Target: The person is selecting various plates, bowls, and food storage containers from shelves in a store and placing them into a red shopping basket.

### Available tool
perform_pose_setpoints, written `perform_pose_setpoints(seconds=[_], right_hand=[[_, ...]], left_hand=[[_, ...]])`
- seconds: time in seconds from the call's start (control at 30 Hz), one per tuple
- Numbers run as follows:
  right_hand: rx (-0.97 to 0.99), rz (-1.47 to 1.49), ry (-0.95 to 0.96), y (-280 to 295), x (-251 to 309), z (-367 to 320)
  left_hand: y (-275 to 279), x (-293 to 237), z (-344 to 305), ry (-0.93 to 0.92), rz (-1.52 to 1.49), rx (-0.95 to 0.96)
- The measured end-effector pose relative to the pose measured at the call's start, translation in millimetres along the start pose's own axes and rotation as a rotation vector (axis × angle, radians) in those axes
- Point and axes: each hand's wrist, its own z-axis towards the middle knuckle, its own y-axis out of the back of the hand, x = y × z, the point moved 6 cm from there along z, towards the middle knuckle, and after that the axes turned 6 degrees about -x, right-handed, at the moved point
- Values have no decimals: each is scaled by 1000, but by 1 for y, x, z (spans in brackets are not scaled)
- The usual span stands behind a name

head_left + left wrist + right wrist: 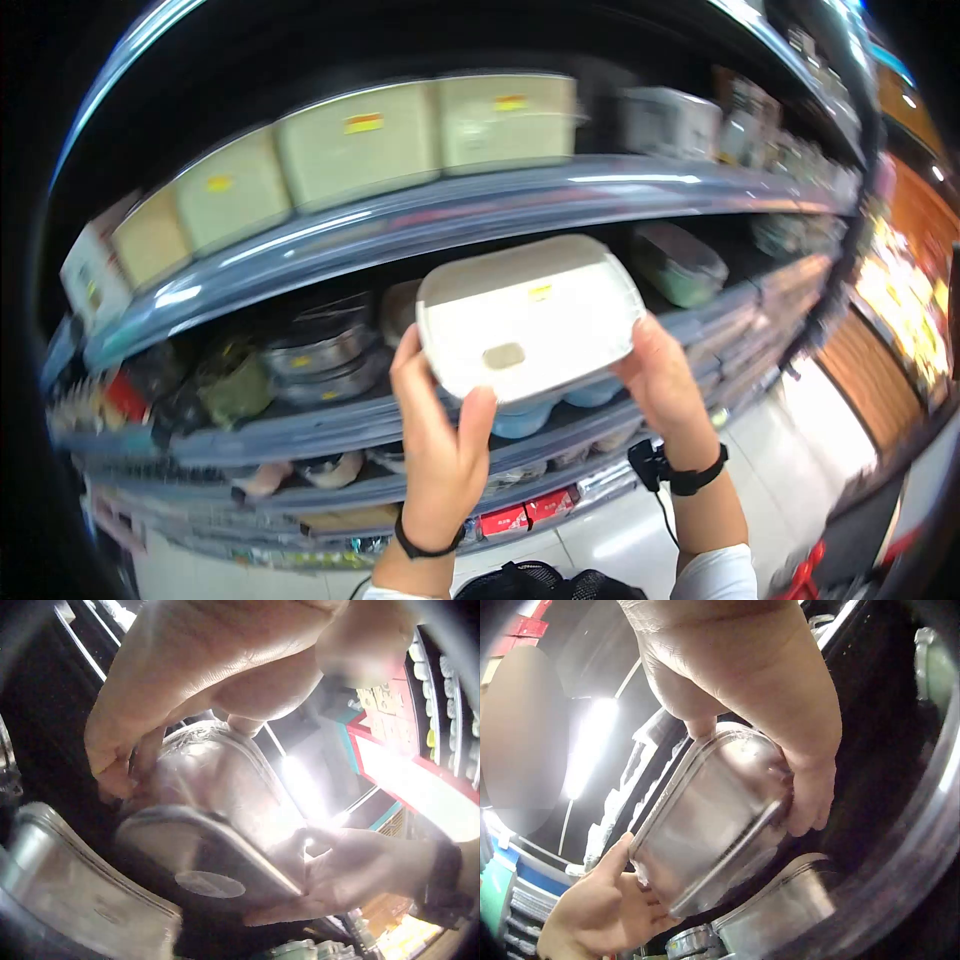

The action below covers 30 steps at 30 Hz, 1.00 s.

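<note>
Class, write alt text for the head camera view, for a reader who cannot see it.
A person's left hand and right hand hold a white, round-cornered container with a small yellow sticker in front of shelves. Large cream boxes stand in a row above it; tiled floor shows below.

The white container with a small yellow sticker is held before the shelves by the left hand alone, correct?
Not alone: the head view shows the left hand and right hand gripping the white container; the yellow sticker and shelves are as stated.
</note>
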Motion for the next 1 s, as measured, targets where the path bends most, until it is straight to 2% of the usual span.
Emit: perform_pose_setpoints(seconds=[0.13,0.2,0.23,0.27,0.33,0.4,0.43,0.47,0.53,0.67,0.73,0.77,0.8,0.83,0.87,0.93,1.0], right_hand=[[-117,-41,-157,67,-13,-77],[-113,-124,-144,93,-14,-117],[-168,-108,-138,109,-18,-139],[-217,-86,-124,128,-22,-164],[-364,-7,-136,169,-15,-222],[-534,16,-189,203,-5,-290],[-639,14,-184,220,-2,-327],[-679,15,-165,230,2,-361],[-968,-83,-123,264,18,-432],[-1216,32,-111,317,32,-585],[-1434,-4,-107,334,55,-663],[-1526,-18,-118,345,57,-705],[-1615,-30,-129,358,55,-748],[-1639,14,35,372,59,-783],[-1701,-3,92,384,62,-820],[-1889,22,-24,405,63,-895],[-2037,24,-58,433,55,-959]], left_hand=[[-35,-5,-49,105,-123,113],[-57,-23,-70,-98,-180,196],[-73,-16,-85,-23,-307,366],[-94,-24,-100,-17,-429,251],[-140,-16,-143,201,-536,552],[-175,-26,-196,327,-557,703],[-191,-41,-221,277,-593,792],[-209,-55,-249,313,-636,865],[-247,-94,-302,372,-741,1063],[-317,-144,-435,513,-839,1446],[-336,-178,-501,499,-732,1674],[-344,-187,-531,504,-725,1701],[-350,-196,-566,419,-684,1810],[-355,-209,-595,327,-645,1913],[-358,-224,-612,322,-635,1933],[-359,-252,-645,253,-626,2098],[-367,-267,-664,228,-591,2153]])
